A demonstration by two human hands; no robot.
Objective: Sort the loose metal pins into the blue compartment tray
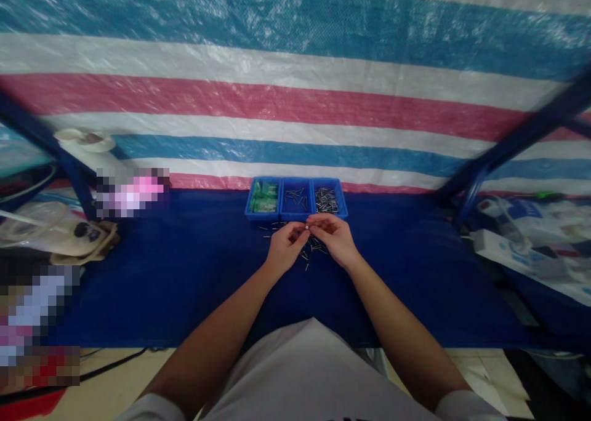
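Note:
My left hand and my right hand meet above a blue cloth-covered table, their fingertips pinching a small silver metal part. Loose dark metal screws lie scattered on the cloth beneath and around both hands, partly hidden by them. Just beyond my fingers stands a blue three-compartment tray. Green packets fill its left compartment, while short metal screws and longer metal pins lie in the middle and right ones.
A striped blue, white and red tarp hangs behind the table, with dark blue frame posts at both sides. A paper roll and plastic bags sit left; white boxes and papers lie right. Two pixelated objects appear left.

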